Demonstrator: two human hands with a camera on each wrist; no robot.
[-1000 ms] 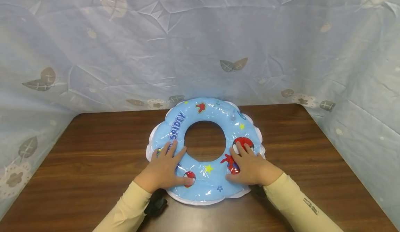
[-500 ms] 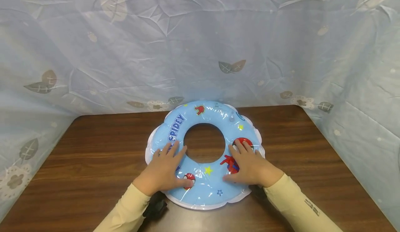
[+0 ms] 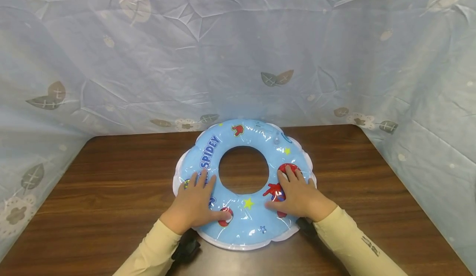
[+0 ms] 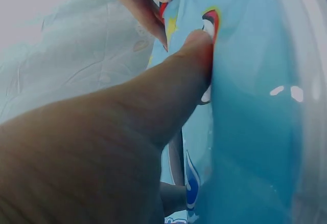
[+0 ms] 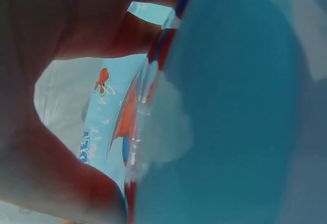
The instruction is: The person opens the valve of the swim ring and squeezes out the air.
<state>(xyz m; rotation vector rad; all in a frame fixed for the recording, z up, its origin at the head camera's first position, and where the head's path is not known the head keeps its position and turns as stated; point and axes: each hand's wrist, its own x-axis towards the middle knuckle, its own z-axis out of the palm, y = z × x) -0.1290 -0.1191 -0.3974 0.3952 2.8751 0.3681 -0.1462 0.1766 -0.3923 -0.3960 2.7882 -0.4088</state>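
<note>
A: Quick pass. Blue inflatable swim ring (image 3: pixel 243 185) flat on the brown wooden table (image 3: pixel 111 177), far side near the leaf-print curtain (image 3: pixel 238 53). Hands?

B: Left hand (image 3: pixel 195 203) lies palm down on the ring's near-left part, fingers straight, thumb out toward the red mask print (image 3: pixel 225 217). Right hand (image 3: pixel 299 197) flat on the near-right, fingertips on the red figure print (image 3: pixel 282 181). Neither grips, just pressing.

A: Versus half a second ago?

B: Small. Left fingers pulled closer together and slid slightly left, off the inner hole's edge. Right hand drifted a bit outward, its thumb still pointing inward. Ring stayed put.

A: Wrist views?

B: Left wrist: thumb (image 4: pixel 196 55) pushing into the blue vinyl, the other hand's thumb visible above. Right wrist: too close and blurred, only blue vinyl and skin.
</note>
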